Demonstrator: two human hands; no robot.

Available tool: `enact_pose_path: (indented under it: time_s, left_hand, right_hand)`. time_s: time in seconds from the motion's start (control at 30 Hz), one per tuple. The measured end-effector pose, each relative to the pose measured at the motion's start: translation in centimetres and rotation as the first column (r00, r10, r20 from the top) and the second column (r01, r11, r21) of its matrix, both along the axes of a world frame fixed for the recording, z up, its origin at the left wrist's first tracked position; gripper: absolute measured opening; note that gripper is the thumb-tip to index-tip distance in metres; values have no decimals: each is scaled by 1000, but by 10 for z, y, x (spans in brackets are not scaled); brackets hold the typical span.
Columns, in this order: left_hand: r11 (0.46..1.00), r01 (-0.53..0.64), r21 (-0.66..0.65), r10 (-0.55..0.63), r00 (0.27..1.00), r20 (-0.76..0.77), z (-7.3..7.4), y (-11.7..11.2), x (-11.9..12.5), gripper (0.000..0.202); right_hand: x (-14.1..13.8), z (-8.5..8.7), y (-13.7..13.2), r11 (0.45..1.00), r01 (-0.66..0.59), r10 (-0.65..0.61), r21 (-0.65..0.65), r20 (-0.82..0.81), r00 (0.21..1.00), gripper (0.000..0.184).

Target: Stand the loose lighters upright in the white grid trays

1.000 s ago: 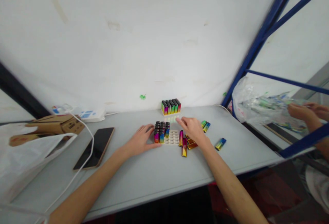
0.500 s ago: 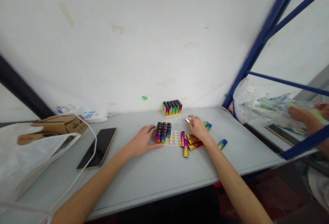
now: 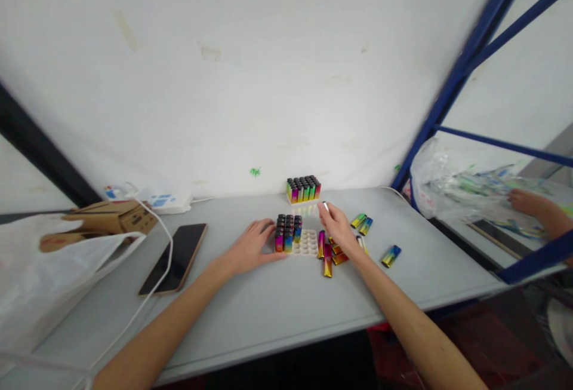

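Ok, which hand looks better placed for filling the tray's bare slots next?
Probably the right hand: it holds what looks like a lighter, close to the bare slots and loose lighters. The left hand is beside the standing lighters.

Your left hand (image 3: 251,248) is bare, with slim fingers and a distinct thumb; its skin shows plain across the back. Your right hand (image 3: 339,229) is likewise bare, and slender in build. Your left forearm (image 3: 174,316), uncovered, is smooth in outline and narrows evenly towards the wrist. Your right forearm (image 3: 405,316) presents the same long, tapering shape, uncovered along the whole visible length. Both wrists are bare. Nails and fine skin detail are too small to assess. Your upper arms and any sleeves lie outside the view.
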State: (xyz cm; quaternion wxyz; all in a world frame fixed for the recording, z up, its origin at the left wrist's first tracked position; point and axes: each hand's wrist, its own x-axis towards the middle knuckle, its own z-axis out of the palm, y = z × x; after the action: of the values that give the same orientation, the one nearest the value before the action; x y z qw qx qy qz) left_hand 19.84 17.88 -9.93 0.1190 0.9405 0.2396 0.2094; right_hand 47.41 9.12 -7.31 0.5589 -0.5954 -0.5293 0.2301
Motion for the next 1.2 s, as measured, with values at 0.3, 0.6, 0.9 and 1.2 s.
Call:
enact_pose_path:
  time_s: [0.3, 0.6, 0.9, 1.2]
  left_hand:
    - [999, -6, -32, 6, 1000, 12, -1, 1, 0, 78]
    - [1000, -4, -29, 3, 1000, -2, 1, 0, 0, 78]
    - [999, -6, -44, 6, 1000, 13, -1, 0, 0, 77]
    - [999, -11, -38, 12, 1000, 23, -2, 0, 0, 79]
  right_hand:
    - [-4, -5, -1, 982, 171, -186, 78, 278, 942, 44]
    - [-8, 6, -8, 996, 47, -67, 72, 313, 947, 44]
    - [-10, 12, -14, 981, -169, 86, 92, 574, 814, 46]
    - [-8, 12, -17, 969, -246, 215, -11, 526, 823, 63]
